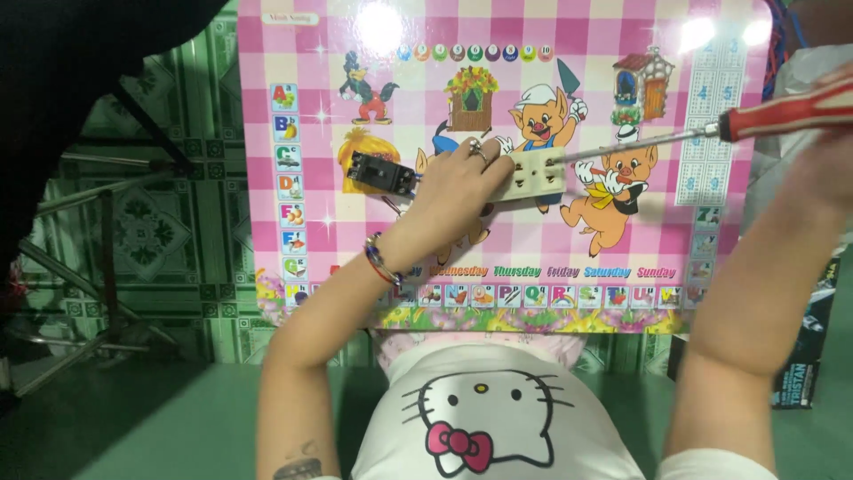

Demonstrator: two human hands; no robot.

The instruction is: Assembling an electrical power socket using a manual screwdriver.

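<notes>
My left hand (pixel 458 182) presses a cream wall socket (pixel 536 174) flat on a pink checked children's table (pixel 533 240) with cartoon pigs. A ring is on one finger and a bead bracelet on the wrist. My right hand (pixel 831 147) grips a long screwdriver (pixel 711 131) by its red and black handle. Its metal shaft runs left and the tip touches the socket's upper right part. A black electrical part (pixel 380 172) with wires lies just left of my left hand.
The small table stands on a green patterned tile floor (pixel 160 231). Metal chair or stand legs (pixel 89 267) are at the left. A dark printed box (pixel 813 347) stands at the right beside my arm. White plastic shows at the upper right.
</notes>
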